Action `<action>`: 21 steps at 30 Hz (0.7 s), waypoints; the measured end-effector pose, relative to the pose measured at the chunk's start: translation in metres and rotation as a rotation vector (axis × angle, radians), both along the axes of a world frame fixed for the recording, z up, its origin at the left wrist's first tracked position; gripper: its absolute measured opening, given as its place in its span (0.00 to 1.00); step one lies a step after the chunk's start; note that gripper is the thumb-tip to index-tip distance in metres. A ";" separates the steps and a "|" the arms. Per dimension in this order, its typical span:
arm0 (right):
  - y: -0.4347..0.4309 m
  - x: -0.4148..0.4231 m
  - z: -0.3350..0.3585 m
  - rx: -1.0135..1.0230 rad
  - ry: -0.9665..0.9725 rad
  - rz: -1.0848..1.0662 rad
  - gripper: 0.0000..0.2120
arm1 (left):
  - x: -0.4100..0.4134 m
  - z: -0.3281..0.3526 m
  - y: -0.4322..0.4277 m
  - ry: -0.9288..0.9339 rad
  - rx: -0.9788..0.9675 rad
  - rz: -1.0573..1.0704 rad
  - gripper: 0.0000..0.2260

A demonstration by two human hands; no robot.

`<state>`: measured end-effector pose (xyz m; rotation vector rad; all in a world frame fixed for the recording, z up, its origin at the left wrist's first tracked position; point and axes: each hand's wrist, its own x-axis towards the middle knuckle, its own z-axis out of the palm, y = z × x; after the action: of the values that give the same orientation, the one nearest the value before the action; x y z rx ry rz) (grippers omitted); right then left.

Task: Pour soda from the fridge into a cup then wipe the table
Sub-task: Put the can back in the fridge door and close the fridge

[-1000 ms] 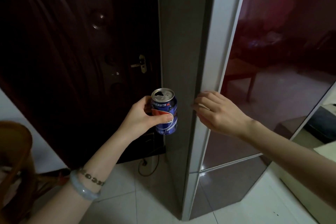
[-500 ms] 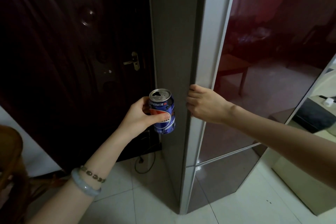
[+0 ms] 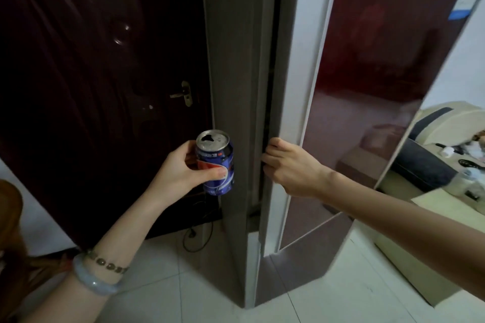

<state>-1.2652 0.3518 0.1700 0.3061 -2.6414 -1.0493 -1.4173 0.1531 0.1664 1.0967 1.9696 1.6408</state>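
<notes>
Head view, soda can [image 3: 215, 162] upright, opening upward

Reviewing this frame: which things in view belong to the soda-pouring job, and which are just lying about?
Job in hand:
soda can, gripped by the left hand
fridge door, its edge gripped by the right hand

Lying about:
dark entry door
cable on the floor
wooden chair at the left edge
sofa at the right
</notes>
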 end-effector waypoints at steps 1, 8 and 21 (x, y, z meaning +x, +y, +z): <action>-0.003 0.016 -0.001 -0.003 0.018 0.015 0.04 | 0.010 0.000 -0.001 -0.001 0.004 -0.010 0.27; -0.023 0.127 -0.010 -0.105 0.130 0.010 0.07 | 0.094 -0.003 0.004 -0.025 -0.002 -0.106 0.29; -0.036 0.330 -0.033 -0.199 0.295 -0.437 0.18 | 0.249 -0.008 0.033 -0.042 0.014 -0.314 0.34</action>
<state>-0.9354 0.3154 0.1367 -0.4533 -2.5615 -0.8523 -1.1682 0.1859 0.1589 1.2899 1.6611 1.4978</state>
